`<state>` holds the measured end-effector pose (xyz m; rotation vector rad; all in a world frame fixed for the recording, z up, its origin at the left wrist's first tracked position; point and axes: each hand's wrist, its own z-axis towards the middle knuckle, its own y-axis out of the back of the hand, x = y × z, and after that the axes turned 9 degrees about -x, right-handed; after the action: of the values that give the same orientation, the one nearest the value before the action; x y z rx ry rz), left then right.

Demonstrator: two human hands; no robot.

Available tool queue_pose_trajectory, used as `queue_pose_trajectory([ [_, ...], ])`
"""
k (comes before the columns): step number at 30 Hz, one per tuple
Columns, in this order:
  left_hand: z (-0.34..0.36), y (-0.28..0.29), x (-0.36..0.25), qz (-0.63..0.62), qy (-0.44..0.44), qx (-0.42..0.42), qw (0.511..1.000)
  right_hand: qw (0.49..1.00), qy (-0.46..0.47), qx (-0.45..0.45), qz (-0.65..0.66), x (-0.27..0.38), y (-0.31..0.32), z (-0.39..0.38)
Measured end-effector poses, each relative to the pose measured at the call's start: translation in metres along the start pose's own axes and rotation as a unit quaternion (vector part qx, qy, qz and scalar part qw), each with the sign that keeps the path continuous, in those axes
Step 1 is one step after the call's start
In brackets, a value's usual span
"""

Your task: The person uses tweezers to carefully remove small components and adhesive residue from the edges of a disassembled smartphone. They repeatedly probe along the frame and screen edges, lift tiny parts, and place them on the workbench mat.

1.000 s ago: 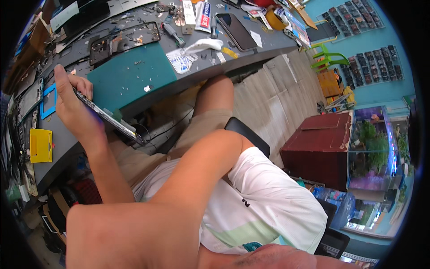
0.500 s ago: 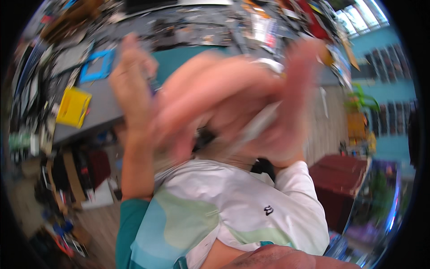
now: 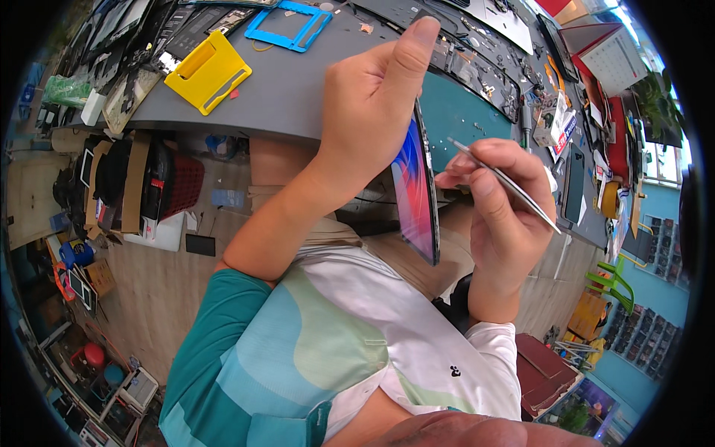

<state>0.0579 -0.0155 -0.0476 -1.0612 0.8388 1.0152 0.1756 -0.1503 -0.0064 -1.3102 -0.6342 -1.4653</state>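
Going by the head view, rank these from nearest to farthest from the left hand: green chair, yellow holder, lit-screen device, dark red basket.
1. Lit-screen device: held in the left hand.
2. Yellow holder: to the hand's left, on the grey desk.
3. Dark red basket: lower left, below the desktop.
4. Green chair: far right, across the room.

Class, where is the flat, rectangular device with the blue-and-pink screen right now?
In the head view, the flat device is just right of centre, held in the left hand, close beside the right hand.
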Motion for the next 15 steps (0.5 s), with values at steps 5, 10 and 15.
queue_pose_trajectory([
  [5,0.001,-0.001,0.001,0.005,-0.011,0.000,1.000,0.995,0.063,0.003,-0.079,-0.006,-0.001,-0.003],
  [10,0.001,-0.001,-0.001,-0.008,-0.015,-0.003,1.000,0.991,0.063,-0.023,-0.114,-0.005,-0.011,-0.012],
  [15,0.001,0.000,0.002,-0.005,-0.029,-0.003,1.000,0.981,0.118,-0.017,-0.155,-0.008,-0.015,-0.011],
])
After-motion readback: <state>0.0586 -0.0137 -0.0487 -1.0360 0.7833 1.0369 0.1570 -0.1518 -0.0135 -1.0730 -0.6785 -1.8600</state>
